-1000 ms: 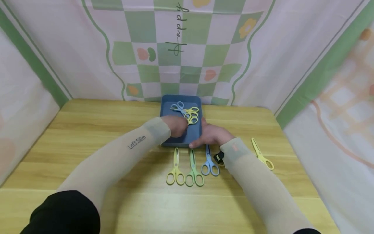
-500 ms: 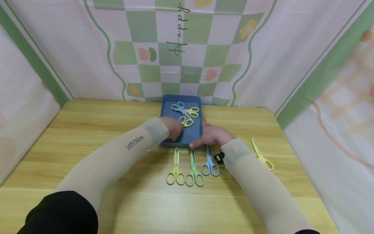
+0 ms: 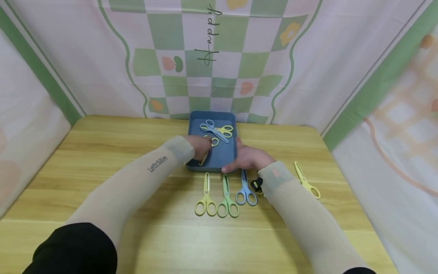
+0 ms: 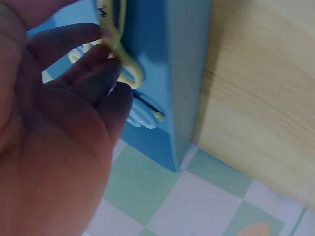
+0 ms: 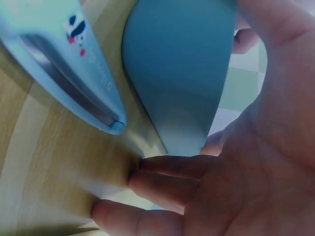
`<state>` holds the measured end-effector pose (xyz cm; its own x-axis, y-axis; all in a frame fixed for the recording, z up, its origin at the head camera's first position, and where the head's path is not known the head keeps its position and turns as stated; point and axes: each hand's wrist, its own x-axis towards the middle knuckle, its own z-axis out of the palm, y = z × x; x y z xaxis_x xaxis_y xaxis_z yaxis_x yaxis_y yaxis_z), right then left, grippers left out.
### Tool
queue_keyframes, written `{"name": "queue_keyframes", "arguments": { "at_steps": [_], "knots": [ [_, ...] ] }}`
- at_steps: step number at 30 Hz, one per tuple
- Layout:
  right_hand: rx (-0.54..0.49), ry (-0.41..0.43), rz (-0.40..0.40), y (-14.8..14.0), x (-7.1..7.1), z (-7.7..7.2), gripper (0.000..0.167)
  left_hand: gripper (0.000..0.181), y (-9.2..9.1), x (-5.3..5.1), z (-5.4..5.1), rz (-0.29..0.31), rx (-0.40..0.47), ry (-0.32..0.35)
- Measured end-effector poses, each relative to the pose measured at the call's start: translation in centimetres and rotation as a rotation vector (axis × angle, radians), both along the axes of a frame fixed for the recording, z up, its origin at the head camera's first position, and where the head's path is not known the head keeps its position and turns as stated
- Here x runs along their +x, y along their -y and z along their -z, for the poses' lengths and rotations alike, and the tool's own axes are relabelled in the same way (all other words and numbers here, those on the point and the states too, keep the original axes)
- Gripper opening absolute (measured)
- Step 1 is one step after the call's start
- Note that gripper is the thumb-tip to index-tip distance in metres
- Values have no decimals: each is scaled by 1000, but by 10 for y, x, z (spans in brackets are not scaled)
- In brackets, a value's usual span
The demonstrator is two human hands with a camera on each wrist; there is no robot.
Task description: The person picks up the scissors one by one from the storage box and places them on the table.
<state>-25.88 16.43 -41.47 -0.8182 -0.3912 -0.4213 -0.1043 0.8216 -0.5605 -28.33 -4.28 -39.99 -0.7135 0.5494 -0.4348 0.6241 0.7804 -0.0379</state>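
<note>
- Suddenly, the gripped yellow scissors slid left inside the blue tray, off the blades of the loose blue scissors they had partly covered a second earlier.
- So, for the work in hand, that seemed to mean less overlap: those blue blades lay bare to the tip, and the moved pair sat just beside them, handles to the far side, blades pointing at the near wall.
- And the left hand had hold of that pair, fingers curled against the handles; the thumb's tip was out of sight in the left wrist view.
- Over at the tray's near right corner, the right hand lay spread, braced against the outside, and had stayed put throughout.
- Deeper in the tray, the loose blue scissors crossed the far yellow scissors.
- Outside, on the table, the front yellow scissors, green scissors and front blue scissors made a row; the lone yellow scissors lay well off to the right.
</note>
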Motion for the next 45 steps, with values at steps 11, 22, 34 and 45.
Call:
{"name": "queue_keyframes", "arguments": {
  "at_steps": [11,22,34,45],
  "knots": [
    [-10,12,7,0,-2,3,146,56,4,-5,-4,-96,44,-34],
    [4,19,9,2,1,-1,144,16,14,-24,-9,-31,61,30],
    [-26,-1,-19,-1,0,-1,142,28,1,-14,-8,-79,-21,75],
    [12,13,-10,-1,0,1,144,16,9,-21,-6,-110,119,90]
  ]
}}
